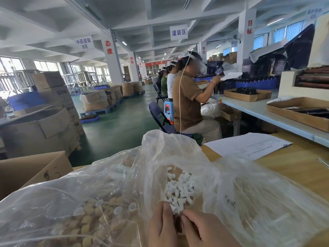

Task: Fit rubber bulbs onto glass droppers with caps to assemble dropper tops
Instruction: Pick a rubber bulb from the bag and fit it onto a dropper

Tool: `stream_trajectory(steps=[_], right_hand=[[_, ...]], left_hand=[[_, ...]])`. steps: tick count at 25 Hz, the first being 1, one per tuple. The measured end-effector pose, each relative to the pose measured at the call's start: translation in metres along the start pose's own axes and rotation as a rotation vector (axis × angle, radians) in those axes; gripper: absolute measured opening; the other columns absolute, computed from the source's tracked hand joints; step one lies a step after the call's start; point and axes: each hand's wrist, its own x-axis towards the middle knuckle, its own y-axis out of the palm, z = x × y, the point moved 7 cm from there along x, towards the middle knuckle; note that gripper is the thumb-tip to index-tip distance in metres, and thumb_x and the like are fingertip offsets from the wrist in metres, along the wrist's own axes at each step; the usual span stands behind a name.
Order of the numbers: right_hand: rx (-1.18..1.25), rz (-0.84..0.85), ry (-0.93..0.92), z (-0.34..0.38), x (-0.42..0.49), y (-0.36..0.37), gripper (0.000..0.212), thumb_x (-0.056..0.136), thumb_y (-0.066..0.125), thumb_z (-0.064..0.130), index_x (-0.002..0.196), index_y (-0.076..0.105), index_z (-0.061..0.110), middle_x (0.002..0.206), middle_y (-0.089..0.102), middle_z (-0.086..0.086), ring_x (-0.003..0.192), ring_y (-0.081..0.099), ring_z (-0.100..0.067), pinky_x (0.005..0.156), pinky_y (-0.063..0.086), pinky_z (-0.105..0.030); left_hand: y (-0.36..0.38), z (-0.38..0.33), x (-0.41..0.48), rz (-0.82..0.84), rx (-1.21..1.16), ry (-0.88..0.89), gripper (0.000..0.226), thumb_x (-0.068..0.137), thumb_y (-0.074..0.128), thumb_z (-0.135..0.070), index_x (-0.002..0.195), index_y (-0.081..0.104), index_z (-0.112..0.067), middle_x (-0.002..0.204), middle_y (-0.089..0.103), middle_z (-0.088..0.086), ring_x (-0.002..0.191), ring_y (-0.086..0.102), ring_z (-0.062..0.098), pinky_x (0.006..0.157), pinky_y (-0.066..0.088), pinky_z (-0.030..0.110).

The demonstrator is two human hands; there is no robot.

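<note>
Head view, near edge: the left hand (161, 227) and right hand (202, 230) meet, fingertips together, pinching one white bulb (175, 208), likely to push it onto a part hidden between them. Within easy reach just beyond, one open bag (160, 148) holds dozens of loose bulbs (179, 186). A second bag (53, 189) on the left holds many tan caps (89, 221).

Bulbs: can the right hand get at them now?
Probably yes: the bulbs lie loose in the open bag just beyond the right hand, nothing between, though its fingers are pinching a small part.
</note>
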Motion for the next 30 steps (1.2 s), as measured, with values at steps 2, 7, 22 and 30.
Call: stream_trajectory(steps=[2,7,22,30], right_hand=[[-0.075,-0.02,-0.026,0.004,-0.001,0.0,0.026,0.101,0.038,0.033,0.114,0.06,0.028,0.106,0.068,0.005,0.097,0.061,-0.001,0.081,0.038,-0.002],[-0.232,0.073,0.015,-0.001,0.006,0.004,0.034,0.1,0.03,0.041,0.127,0.051,0.035,0.123,0.06,0.01,0.112,0.056,-0.003,0.09,0.039,-0.012],[-0.184,0.005,0.086,-0.008,0.002,0.004,0.043,0.097,0.04,0.043,0.136,0.032,0.058,0.085,0.062,0.02,0.087,0.058,0.008,0.077,0.038,-0.003],[-0.175,0.019,0.091,-0.011,0.005,0.0,0.044,0.096,0.037,0.046,0.135,0.024,0.059,0.072,0.052,0.013,0.074,0.053,0.008,0.079,0.041,-0.008]], left_hand=[[0.003,-0.003,-0.002,-0.015,-0.015,-0.012,0.031,0.082,0.046,-0.03,0.057,0.052,-0.014,0.04,0.039,-0.003,0.038,0.038,0.007,0.04,0.033,0.016],[0.001,-0.014,0.0,0.049,0.088,-0.059,0.03,0.079,0.042,-0.031,0.052,0.046,-0.02,0.039,0.037,-0.001,0.039,0.037,0.013,0.045,0.031,0.024],[0.008,-0.024,-0.004,0.241,0.154,0.08,0.027,0.096,0.042,-0.001,0.07,0.049,-0.003,0.038,0.045,0.001,0.037,0.042,0.005,0.044,0.035,0.016],[0.01,-0.018,-0.002,0.159,0.048,0.127,0.027,0.083,0.045,-0.044,0.062,0.047,-0.027,0.037,0.042,-0.002,0.037,0.039,0.008,0.043,0.033,0.017]])
